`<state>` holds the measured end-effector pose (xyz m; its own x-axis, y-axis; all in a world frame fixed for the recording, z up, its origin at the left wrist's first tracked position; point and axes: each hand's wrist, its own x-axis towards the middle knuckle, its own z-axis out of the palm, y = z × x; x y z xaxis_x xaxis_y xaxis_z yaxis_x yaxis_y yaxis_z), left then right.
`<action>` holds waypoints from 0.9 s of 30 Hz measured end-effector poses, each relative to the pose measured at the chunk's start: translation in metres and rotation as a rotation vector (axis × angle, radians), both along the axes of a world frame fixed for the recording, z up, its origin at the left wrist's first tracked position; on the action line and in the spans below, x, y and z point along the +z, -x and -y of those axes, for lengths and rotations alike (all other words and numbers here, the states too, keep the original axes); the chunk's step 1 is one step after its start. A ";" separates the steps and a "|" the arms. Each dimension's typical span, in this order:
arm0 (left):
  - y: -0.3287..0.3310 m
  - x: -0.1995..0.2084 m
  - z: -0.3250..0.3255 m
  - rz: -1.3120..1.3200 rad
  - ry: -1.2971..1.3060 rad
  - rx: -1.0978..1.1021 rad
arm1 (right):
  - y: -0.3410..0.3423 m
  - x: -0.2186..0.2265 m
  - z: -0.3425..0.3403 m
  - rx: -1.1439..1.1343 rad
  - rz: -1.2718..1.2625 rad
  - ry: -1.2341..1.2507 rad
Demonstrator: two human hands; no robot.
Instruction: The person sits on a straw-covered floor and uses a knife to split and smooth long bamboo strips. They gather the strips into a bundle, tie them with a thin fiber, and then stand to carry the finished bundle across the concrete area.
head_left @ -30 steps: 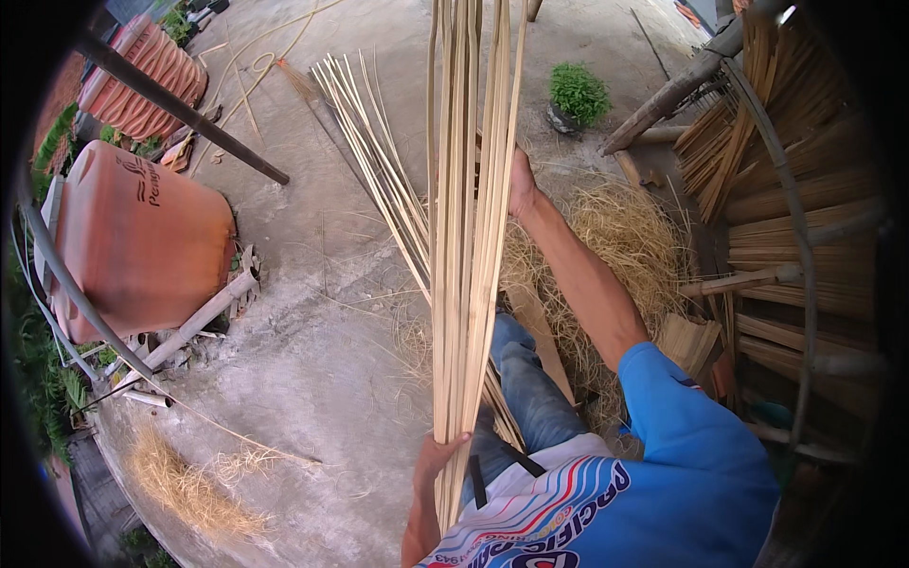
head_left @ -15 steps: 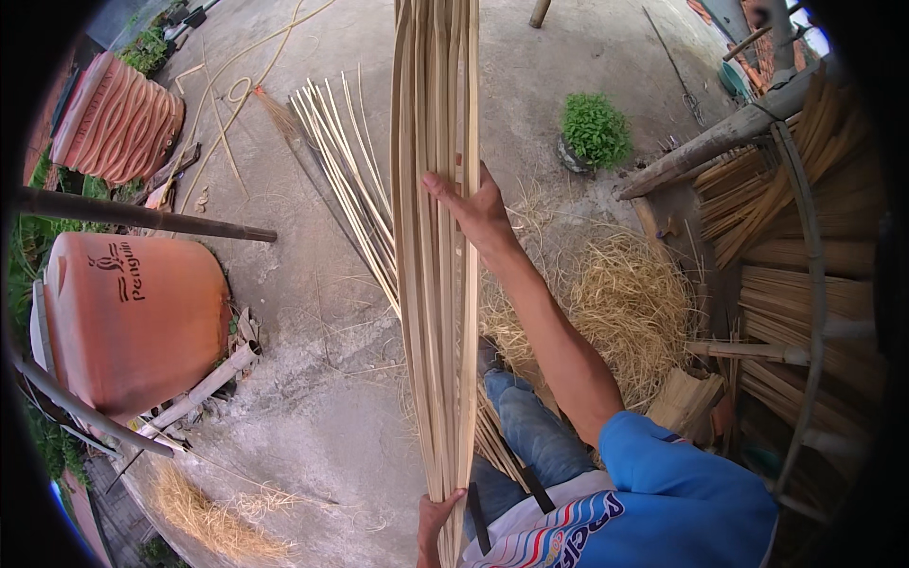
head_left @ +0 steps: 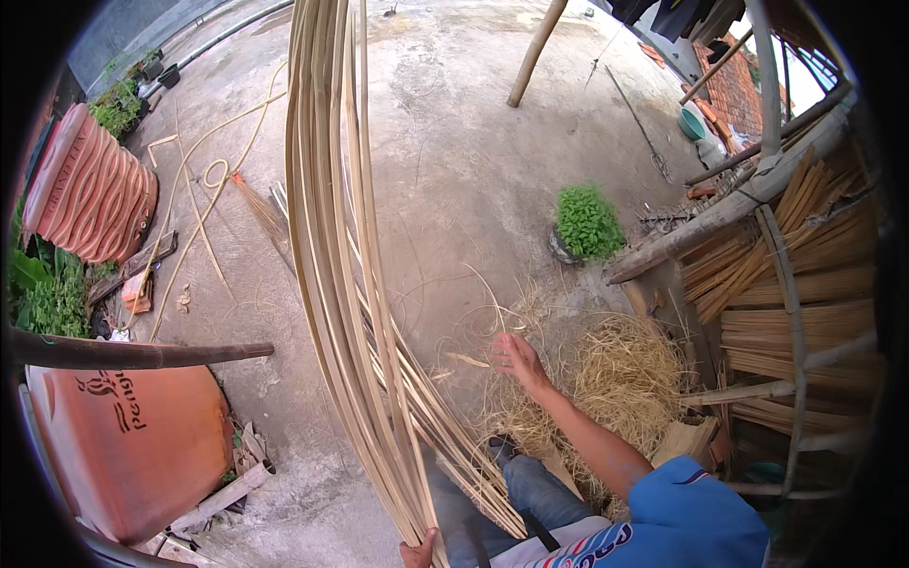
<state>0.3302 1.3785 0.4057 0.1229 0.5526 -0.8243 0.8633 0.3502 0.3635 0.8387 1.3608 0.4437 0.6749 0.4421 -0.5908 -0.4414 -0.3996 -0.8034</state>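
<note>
A bundle of long, thin bamboo strips (head_left: 322, 189) rises past the upper edge, tilted to the left and bowed, its strips spread apart in places. My left hand (head_left: 418, 551) is closed round the bundle's lower end, by my lap. My right hand (head_left: 519, 363) is off the bundle, holding nothing, with its fingers stretched out over the floor. Just beyond its fingertips curls a thin pale shaving (head_left: 494, 298). More bamboo strips (head_left: 445, 426) lie behind the held bundle, their near ends against my leg.
A heap of straw-like shavings (head_left: 630, 374) lies right of my legs. Stacked strips (head_left: 795, 312) fill a pole rack at the right. Further off stands a potted green plant (head_left: 587, 222). An orange tank (head_left: 142, 445), a dark pole (head_left: 142, 351) and a yellow hose (head_left: 204, 218) are at the left.
My right hand has let go of the bundle's middle and moved right and down. The bundle has tipped to the left, still in my left hand. The view has shifted.
</note>
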 end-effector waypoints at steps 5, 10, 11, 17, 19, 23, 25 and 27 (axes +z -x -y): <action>-0.003 0.017 -0.128 -0.082 0.031 0.007 | 0.121 -0.077 0.209 0.454 -0.186 0.969; -0.043 0.004 -0.218 0.031 -0.038 0.269 | 0.161 -0.022 0.235 0.942 -0.433 1.001; -0.057 0.013 -0.227 0.107 -0.116 0.356 | 0.144 -0.023 0.215 0.814 -0.435 0.999; -0.209 0.059 -0.353 0.048 -0.140 0.265 | 0.090 -0.079 0.032 0.085 -0.439 0.722; -0.269 0.062 -0.376 0.039 -0.202 0.300 | 0.029 -0.084 -0.001 0.106 -0.429 0.691; -0.377 0.087 -0.419 0.039 -0.129 0.289 | -0.151 -0.078 -0.045 0.568 -0.163 0.797; -0.461 0.118 -0.448 0.019 -0.082 0.267 | -0.257 -0.059 -0.118 -0.069 -0.175 0.470; -0.479 0.084 -0.472 0.132 -0.152 0.239 | -0.367 -0.011 -0.202 -0.335 -0.146 0.148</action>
